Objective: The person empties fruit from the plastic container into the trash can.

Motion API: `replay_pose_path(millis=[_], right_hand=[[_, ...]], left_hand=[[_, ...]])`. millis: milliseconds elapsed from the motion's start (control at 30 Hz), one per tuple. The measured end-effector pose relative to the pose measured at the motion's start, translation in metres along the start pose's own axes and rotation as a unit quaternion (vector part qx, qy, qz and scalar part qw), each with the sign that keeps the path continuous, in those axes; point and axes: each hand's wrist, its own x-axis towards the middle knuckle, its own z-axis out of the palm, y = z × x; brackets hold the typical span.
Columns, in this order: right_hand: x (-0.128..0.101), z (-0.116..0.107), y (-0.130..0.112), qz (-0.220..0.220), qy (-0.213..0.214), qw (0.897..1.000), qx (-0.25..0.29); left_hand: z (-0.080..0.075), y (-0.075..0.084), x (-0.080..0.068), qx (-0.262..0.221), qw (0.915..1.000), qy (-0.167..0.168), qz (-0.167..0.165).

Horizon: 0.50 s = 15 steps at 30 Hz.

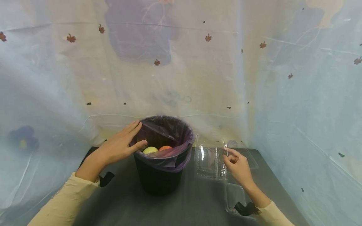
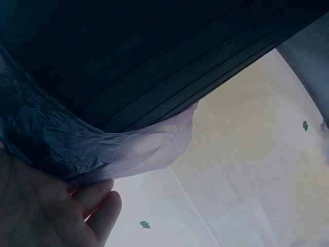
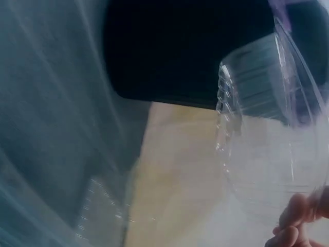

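Clear plastic clamshell, pinched at its 3 o'clock edge by right hand, could slip; left hand rests flat on bin.

The bin hid most of both fruits; the right wrist view was blurred, cutting off the right hand.

A thin, crinkled, glossy purple plastic liner drapes over the matt, ribbed black plastic bin at frame centre, while the clear, shiny, moulded plastic clamshell container to its right lies on a smooth, dull dark-grey tabletop.
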Motion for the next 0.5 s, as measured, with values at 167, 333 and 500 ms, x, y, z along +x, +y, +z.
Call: replay_pose_path(millis=[167, 333, 500], right_hand=[[-0.016, 0.011, 0.008, 0.056, -0.051, 0.997, 0.018], [-0.027, 0.02, 0.013, 0.096, -0.081, 0.992, 0.014], [-0.035, 0.025, 0.019, 0.113, -0.1, 0.989, 0.0]], left_hand=[[0.0, 0.0, 0.0, -0.002, 1.0, -0.001, 0.0], [-0.001, 0.0, 0.0, -0.004, 1.0, 0.0, -0.002], [-0.001, 0.0, 0.0, 0.0, 1.0, 0.0, -0.002]])
